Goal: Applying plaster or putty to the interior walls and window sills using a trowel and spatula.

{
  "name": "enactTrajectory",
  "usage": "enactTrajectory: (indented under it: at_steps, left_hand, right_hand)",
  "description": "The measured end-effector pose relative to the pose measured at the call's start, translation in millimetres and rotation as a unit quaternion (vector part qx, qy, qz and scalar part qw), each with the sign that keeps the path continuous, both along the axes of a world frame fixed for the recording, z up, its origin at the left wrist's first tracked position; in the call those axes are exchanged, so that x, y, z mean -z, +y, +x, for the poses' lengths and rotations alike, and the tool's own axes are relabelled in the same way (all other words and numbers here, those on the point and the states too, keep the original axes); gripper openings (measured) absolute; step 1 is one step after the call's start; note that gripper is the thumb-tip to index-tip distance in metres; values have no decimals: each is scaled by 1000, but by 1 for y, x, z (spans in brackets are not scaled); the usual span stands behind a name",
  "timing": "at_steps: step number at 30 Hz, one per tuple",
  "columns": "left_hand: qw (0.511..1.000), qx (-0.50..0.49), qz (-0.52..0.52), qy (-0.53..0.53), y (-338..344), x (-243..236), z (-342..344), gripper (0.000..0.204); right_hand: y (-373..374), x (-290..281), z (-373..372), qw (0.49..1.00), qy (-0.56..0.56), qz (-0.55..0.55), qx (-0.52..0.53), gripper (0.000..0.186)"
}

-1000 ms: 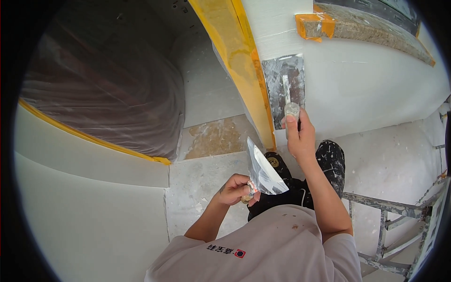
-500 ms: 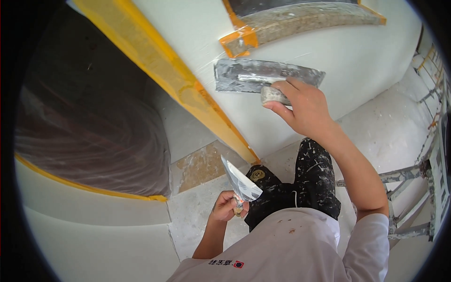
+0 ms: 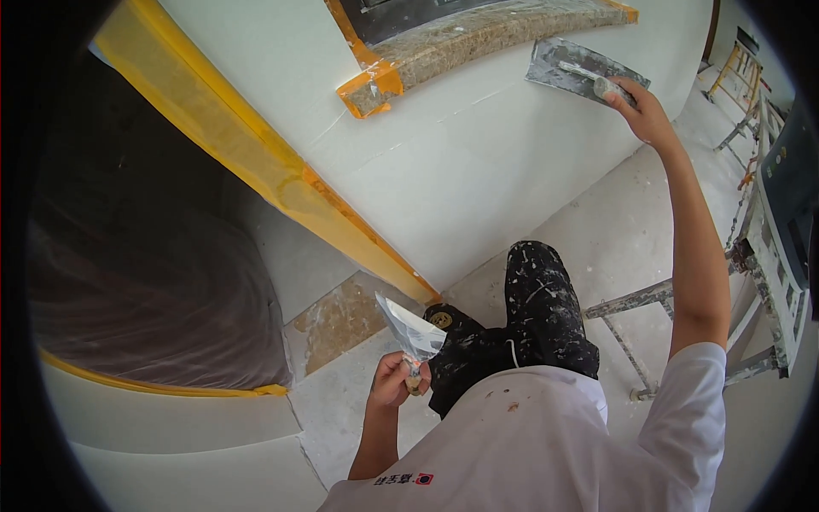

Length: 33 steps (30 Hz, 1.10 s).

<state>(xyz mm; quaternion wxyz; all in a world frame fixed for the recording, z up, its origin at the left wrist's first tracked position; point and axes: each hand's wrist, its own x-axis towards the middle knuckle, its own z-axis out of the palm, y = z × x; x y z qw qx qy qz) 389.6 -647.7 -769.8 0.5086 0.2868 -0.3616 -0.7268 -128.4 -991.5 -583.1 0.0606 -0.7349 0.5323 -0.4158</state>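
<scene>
My right hand (image 3: 641, 111) grips the handle of a plastering trowel (image 3: 559, 70), a long rectangular metal blade smeared with white and grey. The blade lies against the white wall (image 3: 478, 162), just below a stone window sill (image 3: 486, 60). Down by my left thigh, my left hand (image 3: 394, 381) is closed around the handle of a putty knife (image 3: 411, 328). Its wide, shiny blade points up and away from me. A thin white line runs across the wall left of the trowel.
Orange tape edges the sill. Yellow masking film (image 3: 281, 179) covers the wall's left corner, beside a dark opening hung with plastic sheeting (image 3: 171, 299). On my right stands a paint-splashed metal stand (image 3: 755, 256); farther back is a yellow ladder (image 3: 740, 72).
My right hand has swept the trowel along the wall to the right and farther up, with the arm stretched out. The view has shifted rightward. My left hand keeps its hold on the putty knife.
</scene>
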Motion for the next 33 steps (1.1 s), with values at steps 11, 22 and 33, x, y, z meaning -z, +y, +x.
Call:
enactTrajectory:
  at_steps: [11,22,33]
  left_hand:
    - [988,153,-8,3,-53,12,-55,29]
    - [946,-13,-146,-290,-137,-28,-109,15]
    - [545,-218,-530,-611,-208,28,-101,44]
  right_hand:
    - [205,92,132,759,-455,415,-212,18]
    - [203,155,104,489,-691,530,-51,28]
    - [120,225,112,395,-804,344,-282,38]
